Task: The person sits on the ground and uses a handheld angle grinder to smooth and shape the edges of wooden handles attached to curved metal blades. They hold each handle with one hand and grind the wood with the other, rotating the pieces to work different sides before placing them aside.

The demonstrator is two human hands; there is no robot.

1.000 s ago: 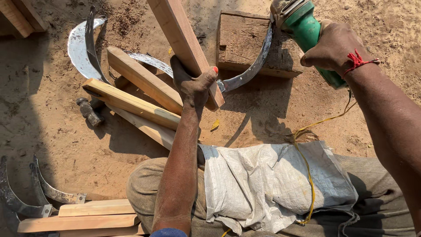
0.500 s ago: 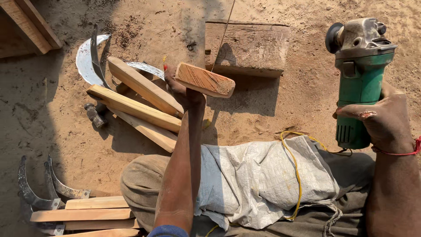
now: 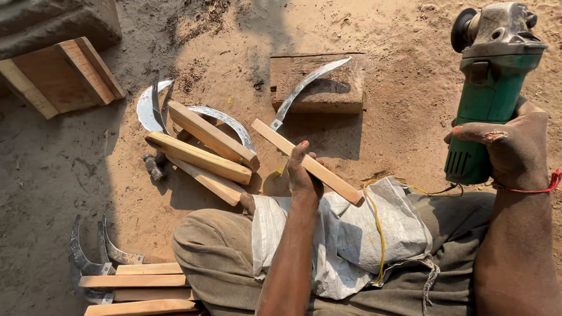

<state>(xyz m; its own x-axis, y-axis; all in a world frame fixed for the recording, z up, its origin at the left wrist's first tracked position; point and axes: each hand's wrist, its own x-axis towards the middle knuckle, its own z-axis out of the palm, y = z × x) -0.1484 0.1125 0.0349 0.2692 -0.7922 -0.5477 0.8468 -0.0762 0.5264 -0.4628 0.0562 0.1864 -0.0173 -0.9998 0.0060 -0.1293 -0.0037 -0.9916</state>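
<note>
My left hand grips the wooden handle of a sickle; its curved steel blade rests across a weathered wooden block on the sandy ground. My right hand holds a green angle grinder upright at the right, its metal head and disc at the top, away from the blade. A white woven sack lies over my lap, with a yellow cord running across it.
Three finished sickles with wooden handles lie piled left of my hand, beside a small hammer. More sickles lie at the lower left. Wooden pieces sit at the upper left on dirt.
My left hand has lowered the sickle, so the blade now lies on the wooden block. My right hand has drawn the grinder to the right and stood it upright.
</note>
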